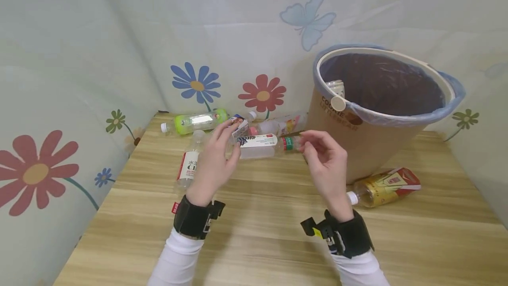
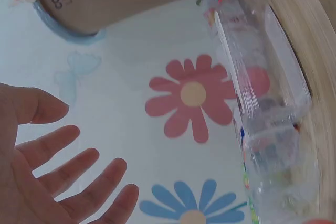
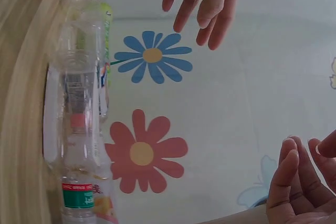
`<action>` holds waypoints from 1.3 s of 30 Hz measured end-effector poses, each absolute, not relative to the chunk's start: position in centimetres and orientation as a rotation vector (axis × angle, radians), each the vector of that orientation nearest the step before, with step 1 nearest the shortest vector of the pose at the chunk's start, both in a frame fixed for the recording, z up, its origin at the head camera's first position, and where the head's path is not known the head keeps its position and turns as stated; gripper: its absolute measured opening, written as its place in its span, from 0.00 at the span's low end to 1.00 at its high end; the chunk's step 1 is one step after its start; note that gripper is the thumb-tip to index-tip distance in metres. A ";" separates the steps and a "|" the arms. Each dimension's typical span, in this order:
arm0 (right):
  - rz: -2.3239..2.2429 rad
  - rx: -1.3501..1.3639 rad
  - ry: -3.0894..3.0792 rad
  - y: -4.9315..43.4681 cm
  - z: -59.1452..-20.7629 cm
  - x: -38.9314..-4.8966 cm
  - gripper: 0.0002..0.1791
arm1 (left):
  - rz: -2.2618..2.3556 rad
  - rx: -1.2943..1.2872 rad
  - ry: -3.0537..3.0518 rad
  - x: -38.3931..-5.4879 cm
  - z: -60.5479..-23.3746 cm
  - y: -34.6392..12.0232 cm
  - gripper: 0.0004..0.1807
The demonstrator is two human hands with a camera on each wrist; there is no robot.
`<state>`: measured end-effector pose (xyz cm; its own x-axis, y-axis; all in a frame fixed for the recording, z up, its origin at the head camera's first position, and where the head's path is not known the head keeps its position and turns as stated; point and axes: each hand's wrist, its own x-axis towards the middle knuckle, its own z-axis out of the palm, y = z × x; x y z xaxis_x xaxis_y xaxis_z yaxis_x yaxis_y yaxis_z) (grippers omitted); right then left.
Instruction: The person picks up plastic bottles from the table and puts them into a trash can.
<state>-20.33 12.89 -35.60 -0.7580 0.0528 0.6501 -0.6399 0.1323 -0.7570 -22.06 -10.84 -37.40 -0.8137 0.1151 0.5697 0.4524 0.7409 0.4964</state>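
Observation:
My left hand [image 1: 214, 158] hovers with fingers spread over the left part of a row of lying bottles, overlapping a clear bottle [image 1: 185, 169] with a red and white label in the head view. My right hand [image 1: 327, 162] hangs in front of the bin with loosely bent fingers. The left hand is apart from the bottles in its wrist view. In the right wrist view both hands are clear of the row. Between them lie a white package [image 1: 258, 141] with a dark leaf pattern and a clear bottle [image 1: 289, 143] with a green and red band by its cap.
A tan bin [image 1: 381, 142] with a blue liner stands at the back right, a can [image 1: 336, 86] inside near its rim. By its base lies a yellow-labelled bottle [image 1: 386, 186]. A green bottle [image 1: 198, 122] and a small carton [image 1: 240, 123] lie along the back.

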 end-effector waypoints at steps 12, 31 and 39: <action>1.615 0.584 -1.991 12.0 -37.2 -20.1 0.13 | -0.817 -0.197 -2.580 -23.0 -38.6 -16.1 0.29; 1.561 0.634 -2.027 10.4 -35.1 -18.6 0.14 | -0.729 0.128 -2.885 -23.4 -40.9 -18.2 0.37; 1.547 0.639 -2.038 10.3 -35.4 -18.7 0.14 | -0.771 0.218 -2.998 -23.3 -41.5 -18.7 0.42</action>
<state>-18.68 10.28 -35.40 -0.7651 -0.0675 0.6403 -0.6349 0.2444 -0.7329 -23.28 -18.66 -41.45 -0.9894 -0.1449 0.0020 -0.1260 0.8667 0.4827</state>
